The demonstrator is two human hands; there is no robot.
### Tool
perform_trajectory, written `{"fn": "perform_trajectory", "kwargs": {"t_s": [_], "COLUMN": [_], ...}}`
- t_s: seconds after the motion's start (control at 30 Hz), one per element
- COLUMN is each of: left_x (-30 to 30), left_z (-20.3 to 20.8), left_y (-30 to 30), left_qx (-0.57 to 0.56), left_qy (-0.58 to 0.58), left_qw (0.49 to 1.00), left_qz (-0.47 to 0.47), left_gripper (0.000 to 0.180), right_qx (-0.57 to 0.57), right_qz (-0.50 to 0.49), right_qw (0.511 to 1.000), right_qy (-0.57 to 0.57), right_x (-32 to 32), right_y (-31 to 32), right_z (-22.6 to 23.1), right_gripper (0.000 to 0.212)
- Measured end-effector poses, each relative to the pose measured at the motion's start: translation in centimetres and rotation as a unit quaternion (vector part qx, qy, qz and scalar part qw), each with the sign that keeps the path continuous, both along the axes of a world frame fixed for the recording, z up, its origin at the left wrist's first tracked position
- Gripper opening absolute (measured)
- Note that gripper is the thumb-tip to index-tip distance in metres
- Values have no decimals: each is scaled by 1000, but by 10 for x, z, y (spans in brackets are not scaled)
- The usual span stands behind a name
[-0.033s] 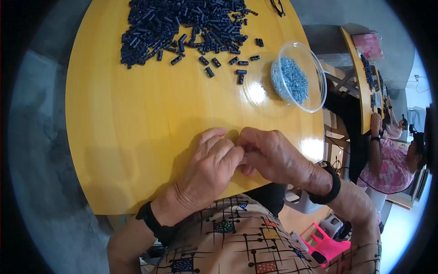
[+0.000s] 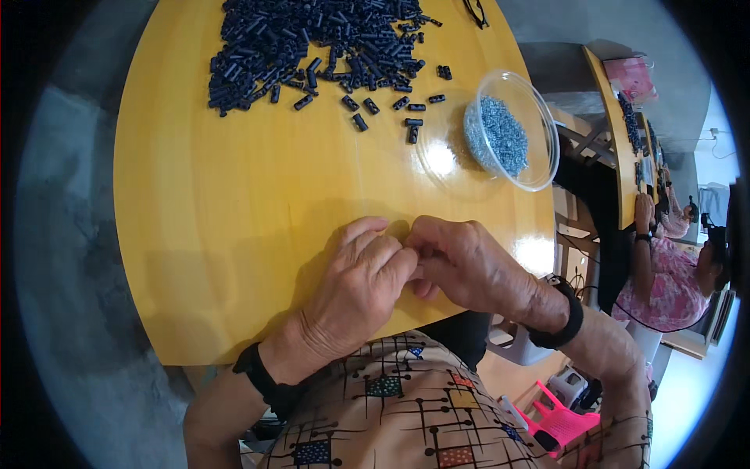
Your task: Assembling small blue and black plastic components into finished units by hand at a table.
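Black cylinders (image 2: 266, 66) beyond — curled left fingers (image 2: 397, 267) meet right fingers (image 2: 428, 232) — grip hidden.

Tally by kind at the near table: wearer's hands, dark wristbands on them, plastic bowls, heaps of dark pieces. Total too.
Left hand, right hand: 2
Dark wristbands: 2
Clear plastic bowl: 1
Heap of dark pieces: 1
Total: 6
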State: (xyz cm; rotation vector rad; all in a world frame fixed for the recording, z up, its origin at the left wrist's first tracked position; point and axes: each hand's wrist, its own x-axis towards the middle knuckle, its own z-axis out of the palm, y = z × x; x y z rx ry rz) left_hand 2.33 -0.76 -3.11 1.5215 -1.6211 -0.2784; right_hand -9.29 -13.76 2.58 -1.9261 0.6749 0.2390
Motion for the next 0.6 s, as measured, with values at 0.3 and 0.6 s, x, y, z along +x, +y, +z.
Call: {"fn": "perform_trajectory", "kwargs": {"t_s": [0.3,0.6], "left_x": [1,5], "left_z": [2,3], "left_y": [1,1], "left_qx": [-6,1], "left_qy": [-6,22], "left_qw": [1000,1000], "left_qz": [12,-2], "left_gripper": [12,13], "right_qx": [-29,-4], "right_qz": [30,37], "right_qw": [999,999], "right_qy": [17,12], "right_x": [-1,2], "right_y": [4,2], "right_z": [-1,-3], "right_gripper": [23,19]}}
